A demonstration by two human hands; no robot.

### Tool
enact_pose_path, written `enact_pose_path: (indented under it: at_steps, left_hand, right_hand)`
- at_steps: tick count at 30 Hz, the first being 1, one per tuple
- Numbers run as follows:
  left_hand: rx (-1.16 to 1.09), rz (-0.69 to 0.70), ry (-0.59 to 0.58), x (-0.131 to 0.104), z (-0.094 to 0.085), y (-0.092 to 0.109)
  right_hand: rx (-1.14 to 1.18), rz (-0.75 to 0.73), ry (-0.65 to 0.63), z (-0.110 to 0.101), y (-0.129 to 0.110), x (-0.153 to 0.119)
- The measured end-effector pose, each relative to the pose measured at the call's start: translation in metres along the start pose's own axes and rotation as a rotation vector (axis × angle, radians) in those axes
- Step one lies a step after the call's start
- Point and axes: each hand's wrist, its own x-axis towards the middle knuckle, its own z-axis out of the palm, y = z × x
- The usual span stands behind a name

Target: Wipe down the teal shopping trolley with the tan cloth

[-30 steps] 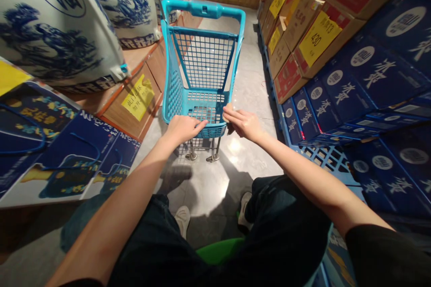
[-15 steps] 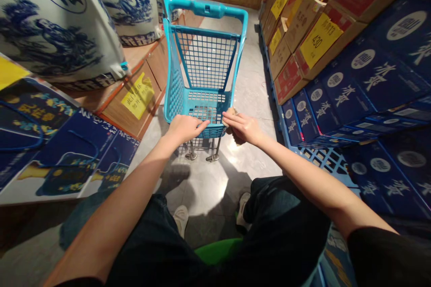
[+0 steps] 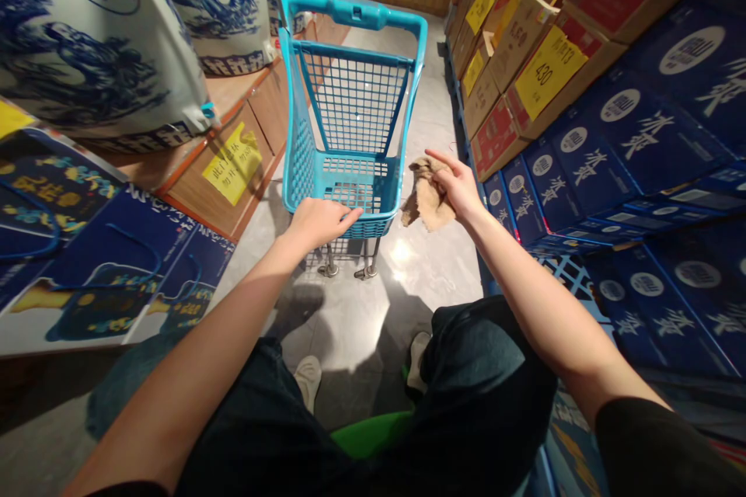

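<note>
Beige, nappy cloth (image 3: pixel 428 206) hangs from my right hand (image 3: pixel 465 188), whose digits are clamped on its upper part, while one finger sticks out above, free of it. Most of the fabric droops below and to the left of those fingertips, beside the near right corner of the cart and seemingly apart from it. I judge it light, soft and limp, with nothing in it to break; gathered as a wad under the palm, it should answer better than in a pinch.

Blue plastic makes up the shopping cart (image 3: pixel 378 216), just ahead of both hands. My left hand (image 3: pixel 318 223) lies over its near rim, thumb apart and pointing toward the cloth; the other fingers are hidden, so I cannot tell whether they curl around the edge. I expect the frame to be stiff, smooth and slightly slick. With casters (image 3: pixel 366 273) below the left thumb, it probably rolls at a light shove, so the rim under those fingers is a sound place to steady it; the handle (image 3: pixel 332 8), well beyond the fingertips, looks thicker and offers a fuller grip.
</note>
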Motion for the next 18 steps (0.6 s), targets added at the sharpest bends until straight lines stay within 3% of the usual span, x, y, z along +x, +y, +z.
enact_pose_path:
  at_steps: [3,6,9,12,14,18]
  left_hand:
    - [0.001,-0.003,0.002,0.0,0.001,-0.001]
    - [0.007,-0.009,0.001,0.0,0.001,-0.001]
    - [0.013,-0.014,-0.003,-0.001,-0.001,0.0]
    - [0.019,-0.02,-0.012,-0.001,-0.002,0.001]
    - [0.023,-0.022,-0.016,-0.001,-0.002,0.001]
    - [0.02,-0.02,-0.016,-0.001,-0.001,-0.001]
  right_hand:
    - [0.236,0.097,-0.025,-0.004,-0.003,0.012]
    - [0.375,0.173,-0.045,0.007,0.0,0.012]
    - [0.096,0.147,-0.151,0.024,0.006,0.006]
    - [-0.265,-0.075,-0.149,0.031,0.01,0.002]
    - [-0.38,-0.182,-0.162,0.031,0.008,-0.001]
    - [-0.524,-0.238,-0.288,0.031,-0.002,-0.014]
